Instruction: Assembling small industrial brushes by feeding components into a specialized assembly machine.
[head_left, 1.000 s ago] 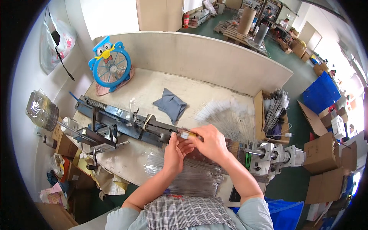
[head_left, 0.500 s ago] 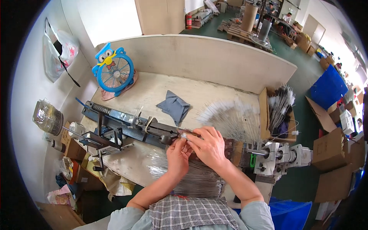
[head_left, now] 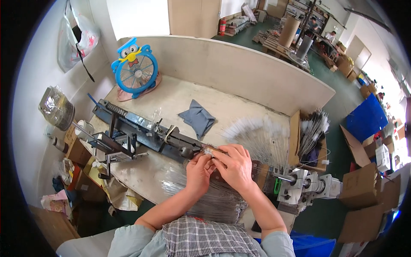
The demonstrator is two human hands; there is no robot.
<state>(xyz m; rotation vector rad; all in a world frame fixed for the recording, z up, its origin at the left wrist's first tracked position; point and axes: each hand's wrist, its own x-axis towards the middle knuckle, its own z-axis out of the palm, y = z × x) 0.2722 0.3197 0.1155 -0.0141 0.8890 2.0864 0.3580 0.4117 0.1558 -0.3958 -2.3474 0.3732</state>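
My left hand (head_left: pixel 198 173) and my right hand (head_left: pixel 234 166) meet at the right end of a long dark metal bench fixture (head_left: pixel 147 132). Thumbs and fingers of both are pinched together around a small spot with a whitish bit showing; what they hold is too small and covered to name. Below my wrists, a thick bundle of thin metal wires (head_left: pixel 214 199) lies along the front of the table. Beyond my right hand, more thin wires with pale, fuzzy ends (head_left: pixel 252 130) are fanned out on the tabletop.
A grey cloth (head_left: pixel 198 118) and a blue cartoon fan (head_left: pixel 137 75) are on the table. At right stand a cardboard box (head_left: pixel 294 141) of wires and a metal shaft mechanism (head_left: pixel 299 188). A crank-handled frame (head_left: pixel 113 147) sits at left. A low panel (head_left: pixel 239 64) closes the back.
The whole view has turned and shifted slightly. Both hands stay pinched at the same spot on the fixture, with only a small change in the fingers.
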